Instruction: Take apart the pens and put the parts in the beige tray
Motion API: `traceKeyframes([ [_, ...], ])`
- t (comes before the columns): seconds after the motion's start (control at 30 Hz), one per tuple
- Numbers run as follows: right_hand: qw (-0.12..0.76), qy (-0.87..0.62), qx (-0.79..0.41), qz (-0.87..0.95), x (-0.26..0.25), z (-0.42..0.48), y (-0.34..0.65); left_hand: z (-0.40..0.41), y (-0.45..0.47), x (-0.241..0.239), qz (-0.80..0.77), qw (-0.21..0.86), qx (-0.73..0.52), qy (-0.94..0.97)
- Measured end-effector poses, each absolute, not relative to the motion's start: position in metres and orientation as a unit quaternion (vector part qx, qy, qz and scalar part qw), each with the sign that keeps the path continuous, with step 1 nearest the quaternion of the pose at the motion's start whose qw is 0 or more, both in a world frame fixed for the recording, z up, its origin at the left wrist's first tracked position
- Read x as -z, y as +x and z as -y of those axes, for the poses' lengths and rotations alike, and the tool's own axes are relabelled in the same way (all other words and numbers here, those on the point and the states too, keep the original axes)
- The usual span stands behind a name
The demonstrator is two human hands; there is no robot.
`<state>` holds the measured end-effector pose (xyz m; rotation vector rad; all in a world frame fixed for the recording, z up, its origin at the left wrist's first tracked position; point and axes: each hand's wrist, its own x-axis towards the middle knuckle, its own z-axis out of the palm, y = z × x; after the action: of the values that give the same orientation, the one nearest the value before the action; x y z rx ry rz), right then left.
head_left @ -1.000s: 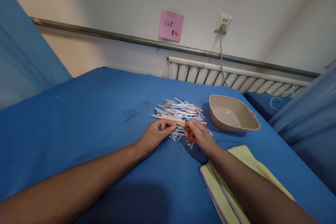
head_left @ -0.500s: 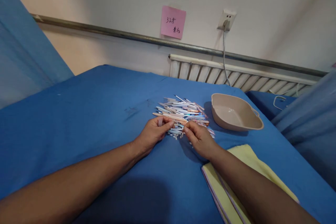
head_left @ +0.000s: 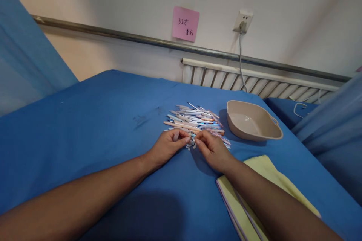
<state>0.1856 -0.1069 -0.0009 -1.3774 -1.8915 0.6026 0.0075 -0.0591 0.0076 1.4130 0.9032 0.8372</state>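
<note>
Down at the near edge of a messy heap of pens, both hands are working super close together. Left hand has its thumb and fingers curled in, and the right hand mirrors it, fingertips nearly meeting; can't tell if either is pinching anything. Little pale bits sit just below the fingers. Pens are on the blue cloth, beige tub to their right, yellow towel partly hidden by the right forearm.
</note>
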Motion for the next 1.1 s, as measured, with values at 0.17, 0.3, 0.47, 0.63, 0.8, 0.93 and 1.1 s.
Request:
traceKeyframes([
  [0.17, 0.387, -0.472, -0.195, 0.768, 0.0, 0.108, 0.186, 0.058, 0.006, -0.006, -0.391, 0.599, -0.342, 0.609],
  [0.3, 0.402, -0.406, -0.158, 0.805, 0.003, 0.105, 0.187, 0.057, 0.005, -0.007, -0.392, 0.602, -0.339, 0.608],
  [0.47, 0.433, -0.4, -0.151, 0.794, 0.004, 0.104, 0.188, 0.056, 0.002, -0.013, -0.37, 0.586, -0.337, 0.637],
  [0.63, 0.468, -0.431, -0.159, 0.755, 0.0, 0.105, 0.188, 0.056, -0.004, -0.02, -0.34, 0.547, -0.305, 0.702],
  [0.8, 0.457, -0.441, -0.161, 0.756, -0.003, 0.106, 0.191, 0.055, -0.005, -0.023, -0.342, 0.494, -0.3, 0.741],
  [0.93, 0.453, -0.435, -0.161, 0.761, -0.003, 0.106, 0.191, 0.052, -0.006, -0.023, -0.348, 0.483, -0.288, 0.75],
  [1.1, 0.448, -0.425, -0.171, 0.768, -0.001, 0.105, 0.191, 0.052, -0.008, -0.024, -0.345, 0.474, -0.291, 0.756],
])
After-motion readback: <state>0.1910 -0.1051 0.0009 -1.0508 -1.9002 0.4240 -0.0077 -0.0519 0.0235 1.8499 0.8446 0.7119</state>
